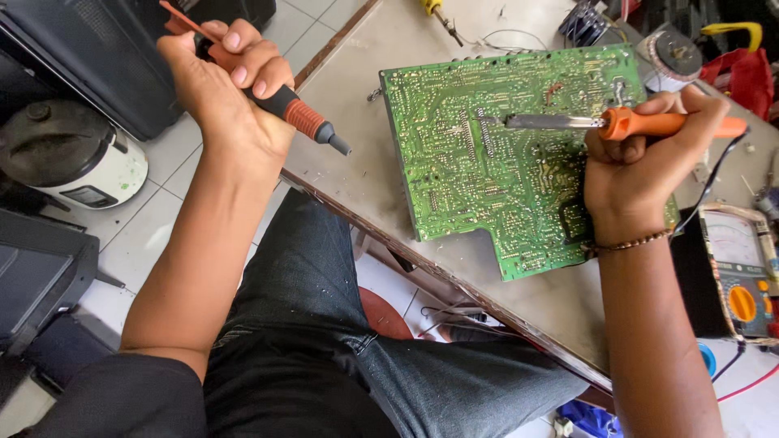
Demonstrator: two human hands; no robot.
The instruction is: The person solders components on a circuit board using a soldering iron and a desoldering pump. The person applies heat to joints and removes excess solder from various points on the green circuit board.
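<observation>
Green circuit board (503, 154) flat on grey bench (365, 162), solder side up. Right hand (637, 166) closed around orange soldering iron (641, 123), tip touching board near centre. Left hand (223, 77) raised off bench edge, closed around red-black desoldering pump (296, 118), nozzle clear of board. Multimeter (742, 280) at right; rice cooker (69, 154) on floor.

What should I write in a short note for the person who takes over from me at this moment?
Left hand: holds the desoldering pump raised, tip off the board.
Right hand: holds the orange soldering iron, tip on the green circuit board, near its upper middle.
The board lies solder side up on the table; a meter sits to its right.
Done: cannot tell.
Left: likely heat the joint, then bring the pump to it.
</observation>
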